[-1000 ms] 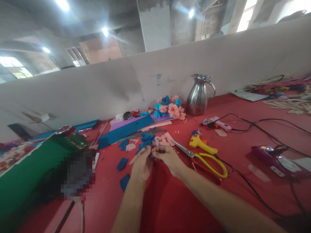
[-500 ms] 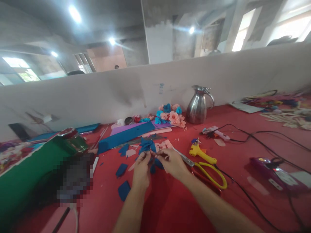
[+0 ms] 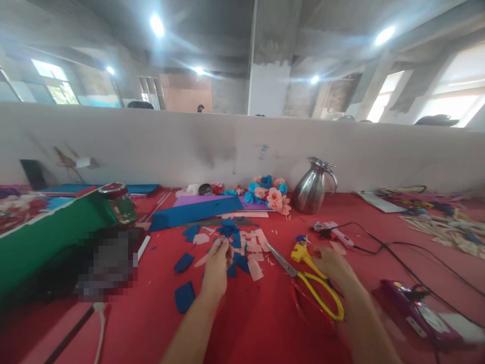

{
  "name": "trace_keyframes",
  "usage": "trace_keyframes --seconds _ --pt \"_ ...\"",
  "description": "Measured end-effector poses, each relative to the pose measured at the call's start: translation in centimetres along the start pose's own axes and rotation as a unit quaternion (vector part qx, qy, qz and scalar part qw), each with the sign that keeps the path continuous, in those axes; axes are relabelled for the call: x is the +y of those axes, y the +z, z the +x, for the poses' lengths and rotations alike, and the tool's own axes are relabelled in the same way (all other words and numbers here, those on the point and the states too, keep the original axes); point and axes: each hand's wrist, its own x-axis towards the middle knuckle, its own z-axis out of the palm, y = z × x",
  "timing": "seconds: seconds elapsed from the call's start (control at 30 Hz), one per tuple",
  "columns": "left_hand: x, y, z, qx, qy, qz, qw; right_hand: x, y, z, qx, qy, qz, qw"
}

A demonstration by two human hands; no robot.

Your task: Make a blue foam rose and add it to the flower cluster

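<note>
My left hand (image 3: 216,265) is closed in a pinch above the scattered paper pieces. What its fingertips hold is too small and covered to make out. Crumpled blue paper (image 3: 229,227) lies just beyond those fingers, and pink paper pieces (image 3: 254,242) are to their right. My right hand (image 3: 335,265) has its fingers curled at the handle of a yellow glue gun (image 3: 302,253), which rests on the red table with its nozzle pointing away. Between the hands lie open scissors (image 3: 322,298) with yellow and red handles, blades toward the paper.
Blue and pink paper flowers (image 3: 267,192) stand at the back near a steel jug (image 3: 309,189). Black cables cross the right side by a purple power strip (image 3: 419,308). At left are a glass jar (image 3: 119,205), a green board (image 3: 56,232) and loose blue petals (image 3: 184,297).
My right hand has left the left hand and moved right to the glue gun. My left hand stays pinched over the paper. The view has levelled and shifted slightly.
</note>
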Motion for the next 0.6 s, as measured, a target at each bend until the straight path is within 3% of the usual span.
trace_keyframes --seconds 0.23,0.4,0.5,0.6 --pt "-0.4 0.1 0.0 -0.039 0.026 0.015 0.999 -0.7 0.9 -0.8 0.017 -0.015 0.001 1.000" --pt "-0.7 -0.3 0.3 -0.006 0.047 0.065 0.997 -2.0 -0.2 -1.4 0.126 -0.003 0.009 0.992" --pt "-0.9 -0.3 0.4 0.005 0.090 0.086 0.992 -3.2 -0.7 -1.7 0.179 -0.032 0.128 0.975" --pt "-0.8 -0.1 0.4 0.007 0.123 0.101 0.987 -5.5 -0.4 -2.7 0.121 -0.091 0.343 0.927"
